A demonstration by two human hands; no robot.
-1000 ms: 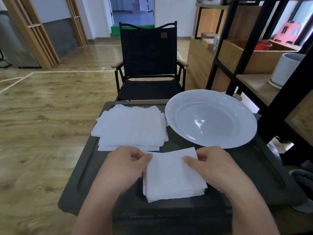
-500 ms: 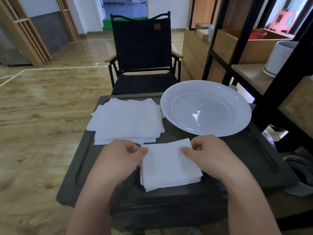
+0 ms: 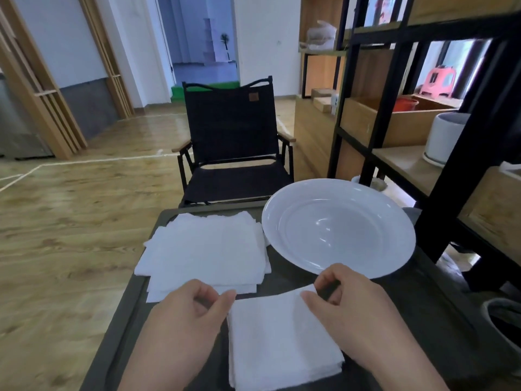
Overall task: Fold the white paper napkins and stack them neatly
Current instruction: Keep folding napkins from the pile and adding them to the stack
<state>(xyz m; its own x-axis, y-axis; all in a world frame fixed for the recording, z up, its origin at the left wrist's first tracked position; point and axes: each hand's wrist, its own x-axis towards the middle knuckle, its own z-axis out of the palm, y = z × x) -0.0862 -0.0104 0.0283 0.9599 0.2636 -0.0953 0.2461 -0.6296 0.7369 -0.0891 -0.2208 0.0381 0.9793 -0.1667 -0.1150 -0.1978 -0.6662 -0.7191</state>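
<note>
**Folded stack squared up, loose sheets waiting**

Beyond my left hand (image 3: 191, 314) lies the unfolded napkin pile (image 3: 205, 249), ragged-edged, ready to slide if I brush it. My left hand pinches the folded stack (image 3: 279, 340) at its far left corner; my right hand (image 3: 352, 309) pinches the far right corner, hands apart. Thin paper: tug unevenly and the layers could fan out or tear. Just past my right hand sits the white plate (image 3: 338, 227), easy to knock.
</note>
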